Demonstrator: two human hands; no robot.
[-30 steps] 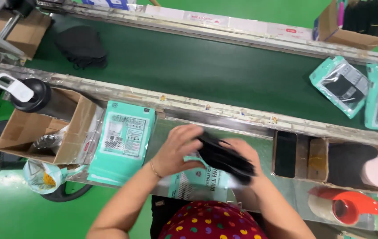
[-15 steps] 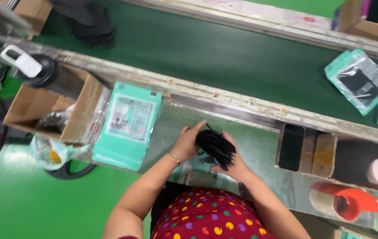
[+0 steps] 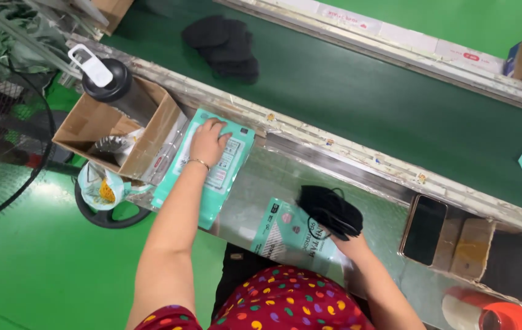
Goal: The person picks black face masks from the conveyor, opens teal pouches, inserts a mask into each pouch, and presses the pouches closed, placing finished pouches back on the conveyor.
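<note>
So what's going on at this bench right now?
A person stands at a metal worktable beside a green conveyor belt. The left hand rests flat on a stack of teal pouches next to an open cardboard box. The right hand holds a bundle of black face masks above a single teal pouch lying on the table. Another pile of black masks sits on the belt.

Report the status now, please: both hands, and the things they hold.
Left hand flat on stack of teal pouches. Right hand grips bundle of black masks over one loose teal pouch. Nothing between the hands.
</note>
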